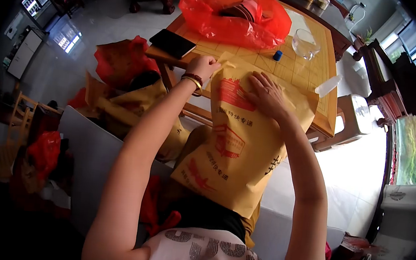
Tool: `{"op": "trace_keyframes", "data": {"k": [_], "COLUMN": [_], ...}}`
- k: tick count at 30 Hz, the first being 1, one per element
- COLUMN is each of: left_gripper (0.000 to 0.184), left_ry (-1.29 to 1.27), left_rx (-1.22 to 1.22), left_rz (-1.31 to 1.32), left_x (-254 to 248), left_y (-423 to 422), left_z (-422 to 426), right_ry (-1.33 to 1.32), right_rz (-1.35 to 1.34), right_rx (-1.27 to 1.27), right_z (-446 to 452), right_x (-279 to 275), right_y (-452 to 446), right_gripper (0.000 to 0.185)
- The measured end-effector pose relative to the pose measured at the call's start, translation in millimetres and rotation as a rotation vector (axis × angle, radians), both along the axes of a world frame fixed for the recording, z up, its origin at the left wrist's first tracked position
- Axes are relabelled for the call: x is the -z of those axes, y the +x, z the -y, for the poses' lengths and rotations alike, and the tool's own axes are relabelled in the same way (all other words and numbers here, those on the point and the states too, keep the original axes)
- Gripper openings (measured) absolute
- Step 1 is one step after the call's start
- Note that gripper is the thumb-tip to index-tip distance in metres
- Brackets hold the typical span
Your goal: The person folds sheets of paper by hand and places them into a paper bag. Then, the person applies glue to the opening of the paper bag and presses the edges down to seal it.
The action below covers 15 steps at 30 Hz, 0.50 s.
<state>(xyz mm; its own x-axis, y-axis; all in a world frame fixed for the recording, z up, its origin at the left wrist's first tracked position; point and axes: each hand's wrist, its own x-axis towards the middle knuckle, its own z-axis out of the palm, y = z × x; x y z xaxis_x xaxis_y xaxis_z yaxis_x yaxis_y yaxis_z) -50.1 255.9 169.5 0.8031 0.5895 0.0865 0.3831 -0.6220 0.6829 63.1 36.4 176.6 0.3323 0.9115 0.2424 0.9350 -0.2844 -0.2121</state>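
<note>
A large brown paper bag (258, 155) with red and black print hangs over the table's near edge and down across my lap. My left hand (203, 68) pinches its upper left corner, fingers closed on the paper. On the bag's upper part my right hand (267, 93) lies flat with fingers stretched out, pressing it against the tabletop. A black flat case or notebook (172, 43) is just beyond my left hand. Past my right hand stand a small blue cap (277, 55) and a clear glass bowl (305, 44).
A red plastic bag (234, 14) with striped cloth in it covers the far part of the wooden table (322, 108). More brown paper bags (135, 108) and red plastic (124, 62) lie to the left. At right are a translucent bottle (328, 85) and a plastic stool (352, 116).
</note>
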Motion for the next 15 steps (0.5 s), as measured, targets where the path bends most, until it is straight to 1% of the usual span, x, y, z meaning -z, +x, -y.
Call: {"op": "trace_keyframes", "data": {"k": [3, 4, 8, 11, 12, 13, 15], "left_gripper": [0.025, 0.024, 0.026, 0.027, 0.030, 0.035, 0.038], "left_ry": [-0.158, -0.298, -0.091, -0.175, -0.272, -0.306, -0.462], "left_rx": [-0.078, -0.156, -0.282, -0.267, -0.241, -0.245, -0.229], "left_rz": [0.135, 0.157, 0.148, 0.431, 0.529, 0.501, 0.388], "left_x": [11, 13, 16, 25, 17, 18, 49], "left_y": [8, 11, 18, 10, -5, -21, -45], "left_z": [-2, -1, 7, 10, 20, 25, 29], "right_ry": [0.001, 0.009, -0.014, -0.014, -0.001, 0.012, 0.037], "right_rz": [0.030, 0.032, 0.020, -0.024, -0.055, -0.087, -0.108], "right_rx": [-0.025, -0.043, -0.030, -0.006, -0.002, 0.002, 0.036], "right_z": [6, 8, 9, 6, 5, 4, -3], "right_x": [6, 7, 7, -2, -4, -4, 2], "right_y": [3, 5, 5, 3, 2, 1, 7], "right_gripper": [0.057, 0.058, 0.059, 0.057, 0.056, 0.055, 0.052]}}
